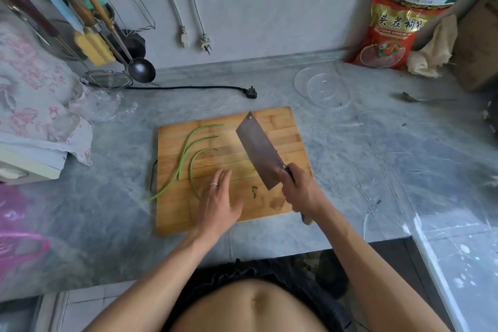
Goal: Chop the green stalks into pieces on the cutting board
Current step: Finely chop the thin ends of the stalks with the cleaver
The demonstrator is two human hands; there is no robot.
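Three long curved green stalks (186,155) lie on the left half of the wooden cutting board (285,132), and one hangs over the board's left edge. My left hand (219,201) hovers over the board's front with fingers straight, just right of the nearest stalk's lower end. My right hand (299,187) grips the dark handle of a cleaver (258,149). Its broad blade is raised and points away to the upper left over the board's middle. A small cut green piece (254,191) lies between my two hands.
A clear glass plate (322,87) sits behind the board to the right, with a red bag (390,27) and cloth beyond it. A metal spoon (420,98) lies far right. A black plug and cord (250,91), strainer and ladle stand at the back left. A flowered cloth covers the left.
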